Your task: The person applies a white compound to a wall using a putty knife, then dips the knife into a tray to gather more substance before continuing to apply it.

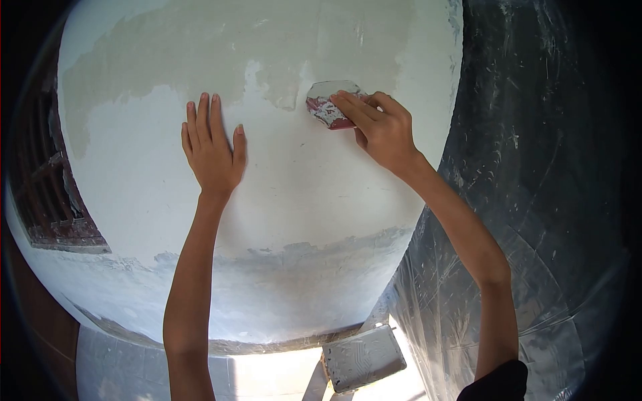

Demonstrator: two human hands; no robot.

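My right hand [389, 130] is closed around a red putty spreader [325, 109], smeared with white filler, its edge up against the wall. The hand hides part of the tool's back. To the left, my left hand [212, 150] lies on the wall [301, 180] with fingers stretched out, holding nothing. Across the wall's upper part runs a grey-green patch [174, 50] with a ragged lower border; whiter coating covers the area around both hands.
Dark plastic sheeting [528, 134] hangs along the right side. At the left is a brown window grille [50, 180]. Below, a grey paint tray [364, 361] with streaked white material stands near the wall's foot. A rough grey band [294, 267] crosses the lower wall.
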